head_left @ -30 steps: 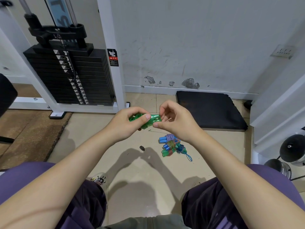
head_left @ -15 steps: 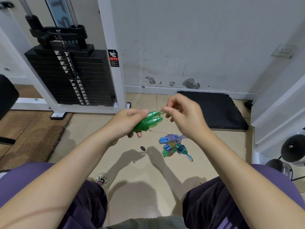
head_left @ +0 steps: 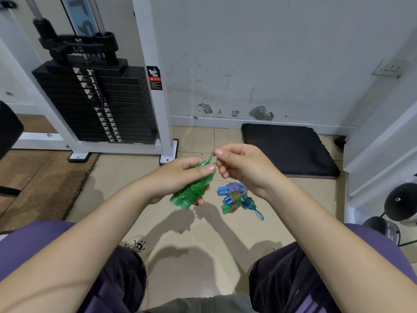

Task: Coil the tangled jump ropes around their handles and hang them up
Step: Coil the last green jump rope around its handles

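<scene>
My left hand (head_left: 180, 175) grips a translucent green jump rope (head_left: 191, 190), its cord coiled round the two handles, which point down and left. My right hand (head_left: 239, 168) pinches a short loop of the green cord (head_left: 212, 158) at the top end of the bundle, just above my left thumb. On the floor tiles below my right wrist lies a pile of other coiled ropes (head_left: 234, 197) with blue and green handles and a thin blue loop trailing to the right.
A black weight stack (head_left: 97, 105) in a white frame stands at the left against the wall. A black mat (head_left: 286, 147) lies on the floor at the right. Round weights (head_left: 399, 204) sit at the far right. My knees fill the bottom.
The green bundle has tilted from lying across to pointing down-left in my left hand. My right hand has risen slightly and now pinches the cord loop at its top.
</scene>
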`<move>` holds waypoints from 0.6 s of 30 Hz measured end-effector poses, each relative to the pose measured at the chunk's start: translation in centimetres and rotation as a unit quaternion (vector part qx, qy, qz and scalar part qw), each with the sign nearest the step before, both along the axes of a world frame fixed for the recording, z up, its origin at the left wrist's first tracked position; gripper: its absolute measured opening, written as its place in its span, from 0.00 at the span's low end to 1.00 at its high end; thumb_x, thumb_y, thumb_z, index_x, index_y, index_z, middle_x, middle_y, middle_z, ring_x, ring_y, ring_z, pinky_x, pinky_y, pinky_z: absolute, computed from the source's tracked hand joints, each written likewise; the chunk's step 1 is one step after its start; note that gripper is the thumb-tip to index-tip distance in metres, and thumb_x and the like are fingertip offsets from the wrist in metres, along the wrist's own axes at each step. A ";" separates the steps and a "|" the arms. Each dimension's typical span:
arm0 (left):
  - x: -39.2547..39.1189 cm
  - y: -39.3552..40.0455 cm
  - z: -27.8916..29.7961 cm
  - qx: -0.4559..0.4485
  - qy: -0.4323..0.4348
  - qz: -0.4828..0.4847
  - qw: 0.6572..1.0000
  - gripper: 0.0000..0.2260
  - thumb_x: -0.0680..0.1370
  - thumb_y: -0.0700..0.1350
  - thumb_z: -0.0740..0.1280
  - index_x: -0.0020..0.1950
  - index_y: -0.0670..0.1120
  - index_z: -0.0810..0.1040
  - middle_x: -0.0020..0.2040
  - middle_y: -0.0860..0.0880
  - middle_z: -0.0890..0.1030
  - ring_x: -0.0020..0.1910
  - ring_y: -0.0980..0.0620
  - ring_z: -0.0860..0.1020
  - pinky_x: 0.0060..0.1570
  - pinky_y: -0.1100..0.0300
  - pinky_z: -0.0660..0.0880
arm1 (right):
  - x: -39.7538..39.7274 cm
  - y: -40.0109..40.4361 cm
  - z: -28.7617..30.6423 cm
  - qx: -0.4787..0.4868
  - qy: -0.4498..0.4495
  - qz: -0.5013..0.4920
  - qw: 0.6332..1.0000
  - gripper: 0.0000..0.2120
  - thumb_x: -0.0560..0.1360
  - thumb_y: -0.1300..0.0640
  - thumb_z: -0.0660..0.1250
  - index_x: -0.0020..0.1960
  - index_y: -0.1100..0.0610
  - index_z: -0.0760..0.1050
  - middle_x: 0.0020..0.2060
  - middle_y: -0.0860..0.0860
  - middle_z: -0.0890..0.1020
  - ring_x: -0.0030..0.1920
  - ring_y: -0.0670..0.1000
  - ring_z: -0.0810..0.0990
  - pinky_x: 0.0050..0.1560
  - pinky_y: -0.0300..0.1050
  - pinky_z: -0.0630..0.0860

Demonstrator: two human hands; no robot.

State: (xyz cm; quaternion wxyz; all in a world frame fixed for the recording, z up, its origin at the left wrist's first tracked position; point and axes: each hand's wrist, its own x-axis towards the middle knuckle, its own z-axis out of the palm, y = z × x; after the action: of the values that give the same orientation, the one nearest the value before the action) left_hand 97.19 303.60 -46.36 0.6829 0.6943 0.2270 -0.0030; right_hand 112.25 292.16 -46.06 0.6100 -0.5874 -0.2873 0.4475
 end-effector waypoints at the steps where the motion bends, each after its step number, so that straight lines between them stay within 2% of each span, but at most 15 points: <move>1: 0.0 -0.1 0.1 0.013 -0.007 0.013 1.000 0.17 0.72 0.57 0.71 0.47 0.44 0.76 0.41 0.41 0.81 0.37 0.39 0.82 0.36 0.54 0.79 | 0.0 -0.1 0.0 -0.008 -0.013 0.005 1.000 0.05 0.77 0.61 0.67 0.47 0.64 0.78 0.32 0.54 0.77 0.30 0.49 0.74 0.32 0.38 0.74; 4: 0.2 0.1 -0.2 0.043 -0.033 0.043 0.998 0.14 0.70 0.53 0.73 0.47 0.45 0.76 0.38 0.40 0.81 0.37 0.39 0.82 0.37 0.54 0.79 | 0.0 -0.3 0.0 -0.022 -0.023 0.023 0.999 0.08 0.78 0.59 0.67 0.44 0.62 0.77 0.32 0.53 0.75 0.31 0.48 0.73 0.34 0.39 0.72; 7: 0.2 0.2 -0.1 0.038 -0.052 0.036 0.997 0.10 0.73 0.46 0.74 0.51 0.46 0.77 0.38 0.38 0.81 0.37 0.39 0.81 0.42 0.48 0.79 | 0.0 -0.5 0.3 -0.024 0.052 0.060 0.997 0.10 0.79 0.55 0.65 0.40 0.58 0.75 0.33 0.51 0.73 0.33 0.48 0.71 0.37 0.40 0.71; 9: 0.2 0.1 0.1 0.030 -0.055 0.015 0.998 0.11 0.71 0.45 0.75 0.50 0.45 0.79 0.41 0.39 0.81 0.37 0.39 0.82 0.43 0.45 0.79 | 0.0 -0.6 0.7 -0.033 0.080 0.076 0.993 0.12 0.76 0.53 0.67 0.37 0.57 0.73 0.31 0.49 0.72 0.33 0.48 0.70 0.38 0.41 0.70; 11: 0.2 0.1 0.3 0.059 -0.054 -0.002 0.997 0.13 0.71 0.44 0.77 0.52 0.44 0.81 0.47 0.41 0.83 0.42 0.44 0.83 0.48 0.46 0.79 | 0.0 -0.8 1.0 -0.037 0.072 0.097 0.992 0.12 0.73 0.52 0.70 0.35 0.56 0.74 0.29 0.48 0.72 0.32 0.47 0.68 0.38 0.41 0.68; 13: 0.2 0.0 0.3 0.122 -0.051 -0.023 0.991 0.11 0.72 0.43 0.76 0.53 0.46 0.82 0.50 0.44 0.85 0.45 0.54 0.81 0.52 0.53 0.78 | -0.1 -0.9 0.9 -0.050 0.031 0.111 0.992 0.13 0.72 0.53 0.72 0.33 0.56 0.74 0.28 0.49 0.71 0.30 0.47 0.67 0.35 0.39 0.66; 14: 0.3 0.0 0.2 0.150 -0.045 -0.026 0.987 0.09 0.72 0.44 0.75 0.51 0.48 0.82 0.48 0.48 0.85 0.43 0.56 0.79 0.49 0.57 0.77 | -0.2 -0.9 0.8 -0.069 -0.020 0.110 0.991 0.15 0.72 0.54 0.73 0.32 0.56 0.71 0.28 0.50 0.70 0.29 0.47 0.66 0.32 0.38 0.66; 16: 0.3 -0.3 0.2 0.189 -0.021 -0.026 0.981 0.04 0.74 0.42 0.71 0.44 0.52 0.80 0.39 0.53 0.81 0.36 0.57 0.76 0.41 0.61 0.75 | -0.2 -0.9 0.6 -0.104 -0.149 0.104 0.978 0.18 0.73 0.53 0.73 0.32 0.58 0.68 0.26 0.51 0.69 0.28 0.48 0.68 0.31 0.36 0.66; 18: 0.5 -0.5 -0.1 0.226 -0.008 -0.028 0.974 0.06 0.73 0.44 0.70 0.39 0.52 0.76 0.35 0.53 0.76 0.32 0.56 0.73 0.37 0.60 0.73 | -0.1 -0.8 0.4 -0.118 -0.191 0.113 0.968 0.18 0.74 0.52 0.72 0.33 0.59 0.70 0.26 0.52 0.70 0.29 0.48 0.69 0.32 0.37 0.67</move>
State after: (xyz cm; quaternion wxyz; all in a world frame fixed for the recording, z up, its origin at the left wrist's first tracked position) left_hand 97.65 303.08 -46.42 0.5095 0.8370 0.1967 0.0344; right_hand 112.17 291.32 -45.62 0.4157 -0.6936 -0.4083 0.4235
